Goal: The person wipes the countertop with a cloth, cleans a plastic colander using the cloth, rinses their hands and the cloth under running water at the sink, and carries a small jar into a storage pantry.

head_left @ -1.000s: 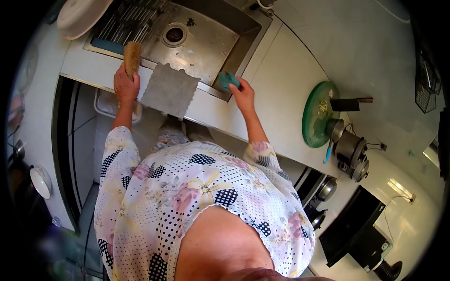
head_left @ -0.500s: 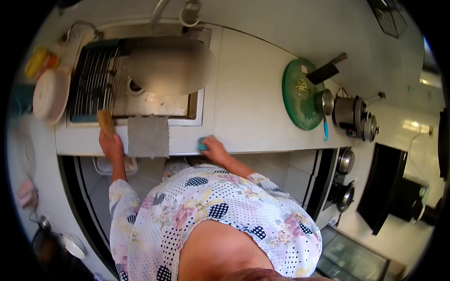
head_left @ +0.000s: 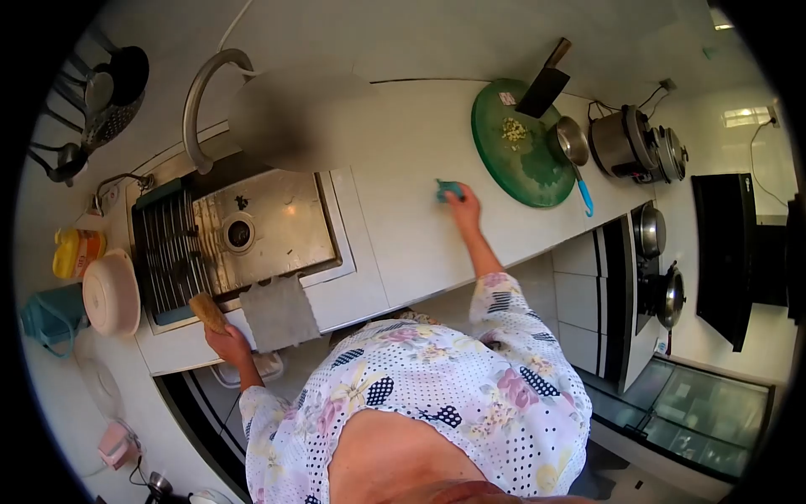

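Note:
My left hand (head_left: pixel 228 343) is closed round a brown, brush-like object (head_left: pixel 207 312) at the front left corner of the sink (head_left: pixel 260 227). A grey cloth (head_left: pixel 280 314) hangs over the sink's front edge, just right of that hand. On the white counter (head_left: pixel 395 168), my right hand (head_left: pixel 464 210) holds a small teal cloth (head_left: pixel 447 191) against the surface. To its right lies a round green cutting board (head_left: pixel 529 172) with chopped pale pieces (head_left: pixel 513 130), a cleaver (head_left: pixel 542 91) and a small blue-handled pan (head_left: pixel 570 141).
A black rack (head_left: pixel 172 252) covers the sink's left part, under a curved faucet (head_left: pixel 195 109). Left of it stand a pink basin (head_left: pixel 112 292) and a yellow bottle (head_left: pixel 77 252). Cookers (head_left: pixel 623 144) stand beyond the board, pans (head_left: pixel 672 296) on the stove.
My right hand has moved right and farther back over the counter with the teal cloth, toward the board. My left hand still holds the brown object. The view has shifted and turned.

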